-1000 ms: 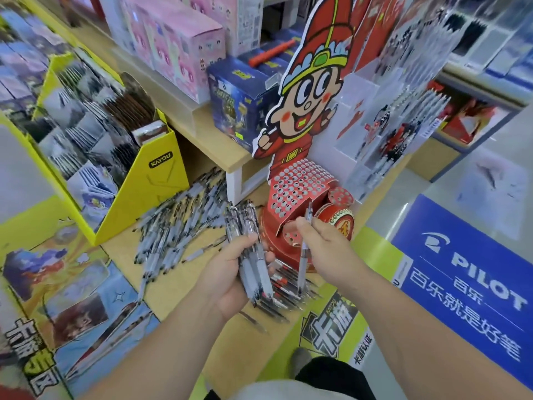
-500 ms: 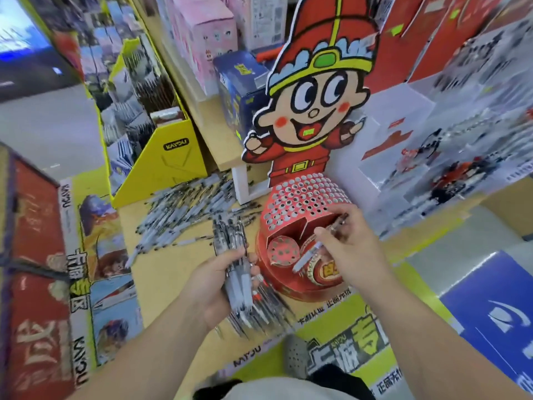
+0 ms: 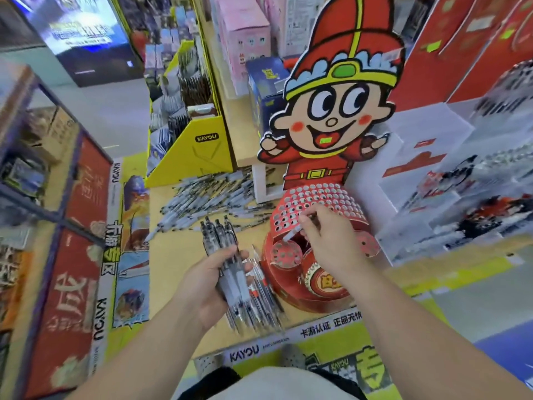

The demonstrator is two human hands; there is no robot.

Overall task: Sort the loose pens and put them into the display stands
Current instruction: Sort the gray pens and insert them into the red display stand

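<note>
Grip of the left hand [image 3: 210,281] was closed round a bundle of grey click pens [image 3: 223,249] above the pale wooden desk [image 3: 173,255]. The right hand [image 3: 328,243] pinched a single grey pen [image 3: 295,231], tilted over the red domed cardboard stand with rows of round holes [image 3: 317,199]. A heap of loose grey pens [image 3: 202,194] lay on the desk beside a yellow cardboard box [image 3: 207,151].

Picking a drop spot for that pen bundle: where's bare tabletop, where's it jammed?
Free: the tabletop patch bordered by the loose pen pile behind, the table's left edge, and the left hand with its pen bundle. Crowded: the back strip below the yellow box, and the front, where more pens lie between the left hand and the red stand.
</note>
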